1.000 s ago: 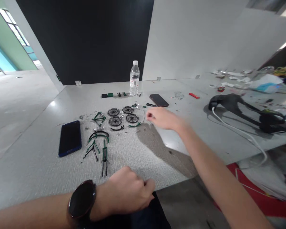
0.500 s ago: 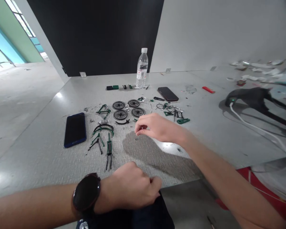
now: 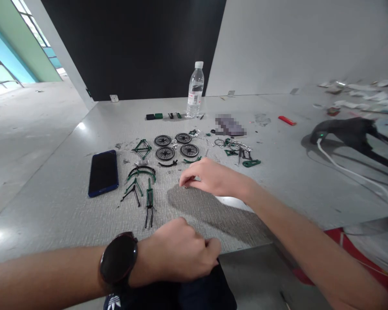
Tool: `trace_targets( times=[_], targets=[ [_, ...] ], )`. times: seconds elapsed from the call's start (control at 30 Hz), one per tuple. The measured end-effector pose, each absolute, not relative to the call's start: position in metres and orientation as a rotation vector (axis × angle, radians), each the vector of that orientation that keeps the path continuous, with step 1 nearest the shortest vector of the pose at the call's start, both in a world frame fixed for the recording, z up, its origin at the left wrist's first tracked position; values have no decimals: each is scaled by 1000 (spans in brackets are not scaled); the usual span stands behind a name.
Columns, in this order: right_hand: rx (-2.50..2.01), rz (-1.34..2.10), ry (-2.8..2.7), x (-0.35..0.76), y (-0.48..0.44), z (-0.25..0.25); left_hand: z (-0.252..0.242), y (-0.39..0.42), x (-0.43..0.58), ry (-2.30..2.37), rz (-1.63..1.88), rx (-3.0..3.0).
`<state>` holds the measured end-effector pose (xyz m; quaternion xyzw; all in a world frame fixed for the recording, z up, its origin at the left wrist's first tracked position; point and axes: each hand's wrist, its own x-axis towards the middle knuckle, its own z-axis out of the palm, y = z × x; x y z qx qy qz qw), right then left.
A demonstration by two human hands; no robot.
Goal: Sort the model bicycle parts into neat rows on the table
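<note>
My right hand (image 3: 210, 177) is lowered to the table, thumb and forefinger pinched at a tiny silvery part (image 3: 185, 187), whose exact kind is too small to make out. Closed in a loose fist at the table's near edge, my left hand (image 3: 177, 249) hides whatever its fingers may hold. Beyond the right hand lie several small spoked wheels (image 3: 165, 153) and a dark curved piece (image 3: 168, 164). To its left are a green model bicycle frame (image 3: 142, 149), arched mudguards (image 3: 141, 171), forked pieces (image 3: 134, 191) and a long green-and-black fork (image 3: 149, 202).
A blue-edged phone (image 3: 103, 173) lies on the left. Farther back stand a water bottle (image 3: 195, 90) and a blurred-out flat object (image 3: 230, 125). More small parts (image 3: 239, 148) and a red cutter (image 3: 287, 120) lie right, near a black device (image 3: 342, 131) with a white cable.
My right hand has come down slightly, its fingertips now at the tiny silvery part that lay just below them. My left hand stays put. The view has shifted slightly.
</note>
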<state>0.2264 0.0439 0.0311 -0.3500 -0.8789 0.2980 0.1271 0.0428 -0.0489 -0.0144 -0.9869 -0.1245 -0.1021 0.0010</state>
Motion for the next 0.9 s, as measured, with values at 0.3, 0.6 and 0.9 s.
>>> trace_targets(
  times=[0.3, 0.6, 0.9],
  targets=[
    [-1041, 884, -2570, 225, 44, 32, -13, -49, 43, -396, -277, -3096],
    [-1046, 861, -2596, 224, 44, 33, -12, -49, 44, -404, -287, -3072],
    [-1051, 835, -2629, 223, 45, 28, -14, -49, 44, -402, -356, -3071]
  ],
)
